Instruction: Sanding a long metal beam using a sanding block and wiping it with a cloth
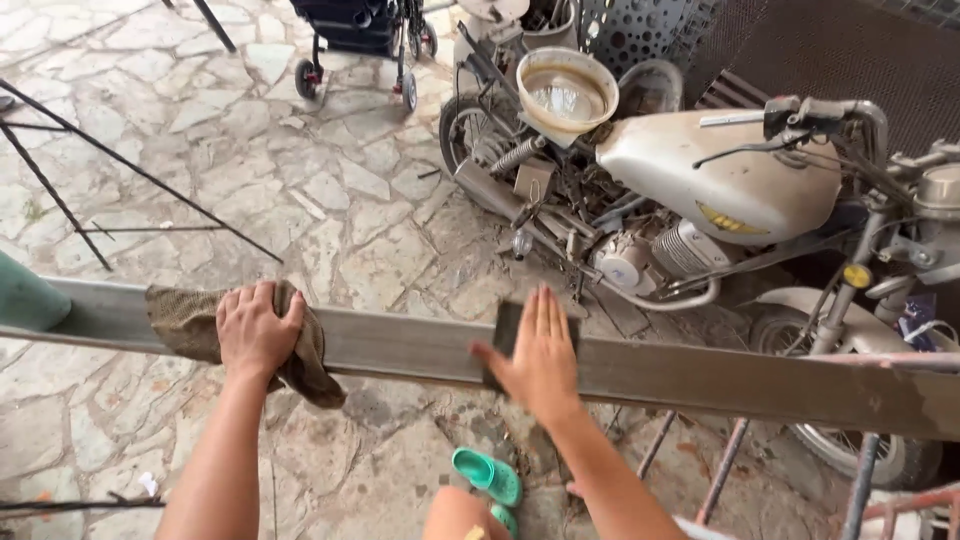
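Two hands on metal beam (700, 375): left hand (255, 330) grips rag (180, 320), right hand (540, 355) flat on sanding block (505, 325).

A long grey metal beam (420, 350) is laid across the frame's middle. A brown rag (185, 320) is draped over it at left; a dark block (507, 330) is pressed flat on it near centre.

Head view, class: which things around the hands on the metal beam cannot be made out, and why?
- Dark pad: mostly hidden under the right hand.
- Metal beam: both ends run past the frame edges.
- Cloth: middle covered by the left hand.
- Green sandal: partly behind the knee.
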